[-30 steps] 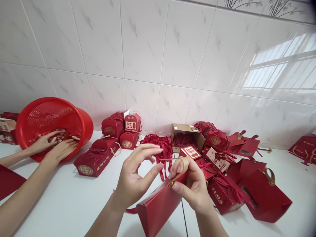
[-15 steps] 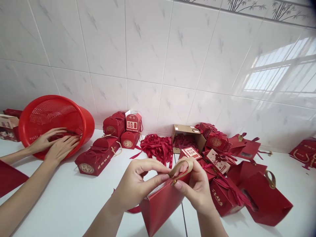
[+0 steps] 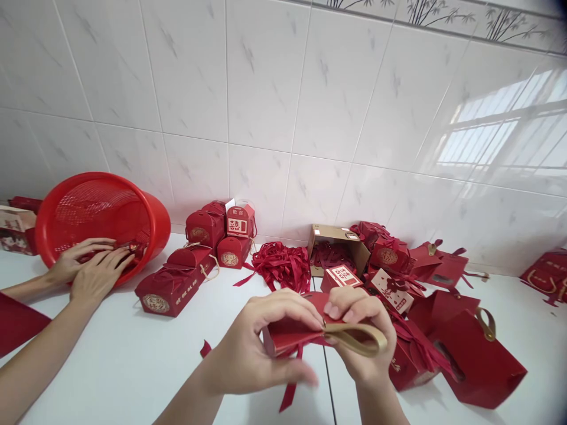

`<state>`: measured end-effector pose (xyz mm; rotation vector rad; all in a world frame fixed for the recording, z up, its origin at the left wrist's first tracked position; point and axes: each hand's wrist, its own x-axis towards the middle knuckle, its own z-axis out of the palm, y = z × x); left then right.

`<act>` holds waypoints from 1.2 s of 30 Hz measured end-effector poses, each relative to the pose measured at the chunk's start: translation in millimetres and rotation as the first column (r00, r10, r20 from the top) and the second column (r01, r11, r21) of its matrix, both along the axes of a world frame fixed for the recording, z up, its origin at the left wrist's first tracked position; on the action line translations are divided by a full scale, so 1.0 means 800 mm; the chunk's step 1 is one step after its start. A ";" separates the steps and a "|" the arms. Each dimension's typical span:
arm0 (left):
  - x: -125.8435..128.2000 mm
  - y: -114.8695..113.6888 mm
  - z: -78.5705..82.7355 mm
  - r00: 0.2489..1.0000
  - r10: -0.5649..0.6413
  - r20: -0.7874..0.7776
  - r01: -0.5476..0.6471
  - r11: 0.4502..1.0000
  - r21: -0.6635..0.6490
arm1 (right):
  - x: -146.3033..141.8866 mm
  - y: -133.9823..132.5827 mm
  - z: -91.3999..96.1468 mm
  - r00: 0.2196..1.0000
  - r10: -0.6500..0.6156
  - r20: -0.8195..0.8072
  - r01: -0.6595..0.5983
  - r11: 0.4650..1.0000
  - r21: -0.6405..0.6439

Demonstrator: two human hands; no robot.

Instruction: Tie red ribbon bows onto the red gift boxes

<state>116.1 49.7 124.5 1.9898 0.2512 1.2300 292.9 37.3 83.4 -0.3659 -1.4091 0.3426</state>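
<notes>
Between my two hands is a red gift bag (image 3: 290, 335), tipped so that its top with the gold strap handle (image 3: 365, 339) points to the right. My left hand (image 3: 261, 339) has its fingers over the bag's upper side near the strap's fastening, with the thumb held apart below and blurred. My right hand (image 3: 365, 313) is curled round the bag's top and the strap. A dark red ribbon (image 3: 290, 389) hangs below the bag. Part of the bag is hidden behind my fingers.
At the left, a co-worker's hands (image 3: 95, 268) reach into a tipped red basket (image 3: 159, 221). Red boxes (image 3: 177, 283), a ribbon heap (image 3: 281, 265) and an open cardboard box (image 3: 354, 248) stand along the wall. More red bags (image 3: 478, 348) lie at the right.
The bag has turned from upright to tipped, its strap swinging to the right. My left thumb has come off the strap's fastening. The co-worker's hands have shifted slightly left in the basket.
</notes>
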 end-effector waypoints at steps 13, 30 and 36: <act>0.005 0.009 -0.012 0.969 0.245 0.006 -0.236 0.925 0.299 | 0.019 -0.010 0.012 0.931 -0.105 0.349 0.131 0.990 -0.053; 0.011 0.002 -0.021 0.983 0.168 0.076 -0.161 0.983 -0.089 | -0.001 -0.010 0.004 0.944 -0.213 0.253 0.220 0.976 0.000; 0.008 0.002 -0.022 0.957 0.288 0.030 -0.287 0.957 -0.051 | 0.000 -0.002 0.011 0.936 -0.246 0.254 0.280 0.954 -0.110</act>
